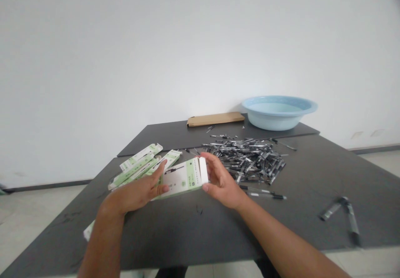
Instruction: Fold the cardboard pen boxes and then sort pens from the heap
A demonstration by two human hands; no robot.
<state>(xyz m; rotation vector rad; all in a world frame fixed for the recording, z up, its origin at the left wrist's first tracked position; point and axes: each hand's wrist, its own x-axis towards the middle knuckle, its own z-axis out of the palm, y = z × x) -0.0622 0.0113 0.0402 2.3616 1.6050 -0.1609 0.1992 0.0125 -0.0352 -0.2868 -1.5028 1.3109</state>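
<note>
Head cam: L fingers [158, 173], R fingers [211, 159] round carton [179, 183], pen pic [174, 169], txt [190, 174] illegible.

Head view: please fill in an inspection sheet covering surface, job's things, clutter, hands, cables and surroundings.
Surface: dark tabletop, seam toward the back.
Job's things: green-and-white box between the hands, more boxes at left, pen pile at right.
Clutter: stray pens at far right, brown cardboard and blue basin at the back.
Hands: left hand on the box's face, right hand around its flap end.
Cables: nothing seen.
Surroundings: pale wall, light floor.
</note>
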